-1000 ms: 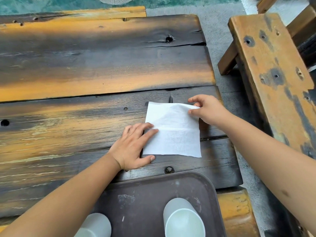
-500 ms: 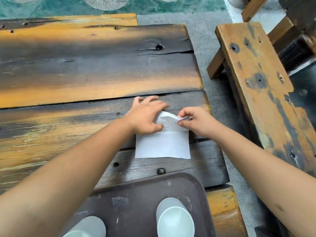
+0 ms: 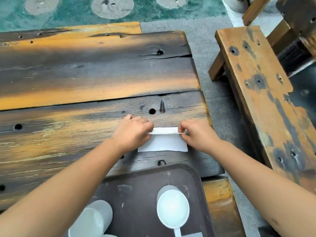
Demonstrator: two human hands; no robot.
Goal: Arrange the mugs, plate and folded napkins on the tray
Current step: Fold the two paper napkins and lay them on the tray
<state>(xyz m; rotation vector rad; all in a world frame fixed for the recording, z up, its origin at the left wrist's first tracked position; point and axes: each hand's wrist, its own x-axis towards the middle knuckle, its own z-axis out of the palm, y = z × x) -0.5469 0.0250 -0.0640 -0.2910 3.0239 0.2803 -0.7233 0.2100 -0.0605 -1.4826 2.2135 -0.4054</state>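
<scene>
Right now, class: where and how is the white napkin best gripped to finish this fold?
Pinch the napkin at its raised far edge, as the left hand and right hand do. That flap is lifted, while the near half lies flat.

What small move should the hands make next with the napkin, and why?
Probably bring the lifted far edge down onto the near edge and press the crease flat. Both the left hand and right hand pinch that edge of the white napkin mid-fold above the table; it is not yet on the tray.
</scene>
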